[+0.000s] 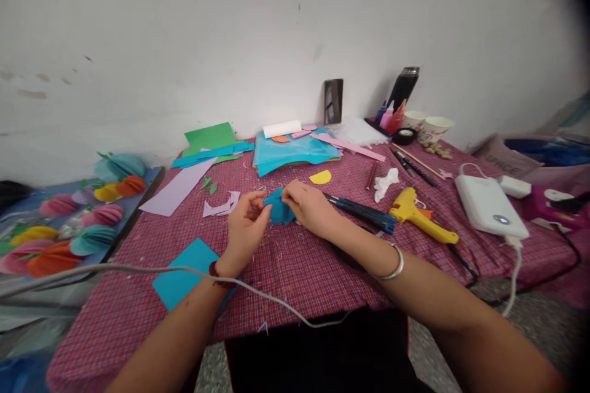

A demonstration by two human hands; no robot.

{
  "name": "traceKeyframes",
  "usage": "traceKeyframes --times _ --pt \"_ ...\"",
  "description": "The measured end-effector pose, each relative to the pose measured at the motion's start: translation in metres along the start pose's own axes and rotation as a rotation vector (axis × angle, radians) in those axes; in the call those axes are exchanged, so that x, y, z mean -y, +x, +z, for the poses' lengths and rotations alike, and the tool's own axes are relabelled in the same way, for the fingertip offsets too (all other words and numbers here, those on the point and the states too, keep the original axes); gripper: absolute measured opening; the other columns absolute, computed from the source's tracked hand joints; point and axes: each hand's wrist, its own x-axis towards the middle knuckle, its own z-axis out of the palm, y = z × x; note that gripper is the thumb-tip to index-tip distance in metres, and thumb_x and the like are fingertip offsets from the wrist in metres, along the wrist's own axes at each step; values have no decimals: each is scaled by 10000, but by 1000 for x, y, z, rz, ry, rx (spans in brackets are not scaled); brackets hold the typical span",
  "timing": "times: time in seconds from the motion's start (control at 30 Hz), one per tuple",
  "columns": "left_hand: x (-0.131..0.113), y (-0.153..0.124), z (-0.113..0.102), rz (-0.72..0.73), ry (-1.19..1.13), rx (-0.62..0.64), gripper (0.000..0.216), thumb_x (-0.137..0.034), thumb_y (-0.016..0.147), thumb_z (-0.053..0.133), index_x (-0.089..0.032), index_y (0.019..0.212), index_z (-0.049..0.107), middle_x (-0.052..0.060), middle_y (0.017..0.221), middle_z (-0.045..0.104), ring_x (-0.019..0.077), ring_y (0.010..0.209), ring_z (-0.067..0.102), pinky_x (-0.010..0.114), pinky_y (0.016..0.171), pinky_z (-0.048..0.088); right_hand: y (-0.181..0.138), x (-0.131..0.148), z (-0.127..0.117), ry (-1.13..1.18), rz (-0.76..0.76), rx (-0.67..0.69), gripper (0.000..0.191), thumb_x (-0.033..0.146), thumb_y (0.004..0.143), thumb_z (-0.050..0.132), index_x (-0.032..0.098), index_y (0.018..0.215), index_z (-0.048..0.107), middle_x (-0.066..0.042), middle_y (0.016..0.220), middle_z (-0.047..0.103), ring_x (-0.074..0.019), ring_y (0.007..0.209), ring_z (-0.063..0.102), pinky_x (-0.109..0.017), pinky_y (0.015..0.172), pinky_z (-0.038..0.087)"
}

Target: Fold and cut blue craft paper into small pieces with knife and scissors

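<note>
Both Hands on One Small Blue Paper Piece

The small blue paper piece [278, 214] is up between the person's two hands, over the near middle of the table [124, 295]. The left hand [246, 224] holds its left edge in a narrow grip of thumb and fingers; the right hand [313, 207] pinches its upper right part, the fingertips close together. Whether the paper is folded or merely bent there is too small to tell.

Good handling here, I judge, means a light left grip that only steadies, while the right fingers press gently along the edge; squeezing hard would likely crease thin paper. The white cable [188, 269] (it crosses in front of the left forearm) is best kept from snagging. The yellow glue gun [421, 218] lies well right of the paper, with the yellow half-disc [321, 177] just beyond the right hand.
</note>
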Motion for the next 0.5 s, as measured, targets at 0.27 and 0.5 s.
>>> traceKeyframes --times 0.27,0.5 --pt "5 2 -2 -22 8 31 169 -252 748 667 -183 861 563 -29 722 537 101 592 569 247 560 544 2 -2 1 96 72 46 103 89 813 550 179 766 529 -15 770 566 -143 721 507 -251 667 366" --pt "9 6 -5 17 98 79 217 -206 709 694 -189 898 589 -14 747 579 97 621 550 211 562 448 1 -4 4 90 95 74 119 100 812 561 175 721 577 0 710 589 -127 655 508 -241 622 333"
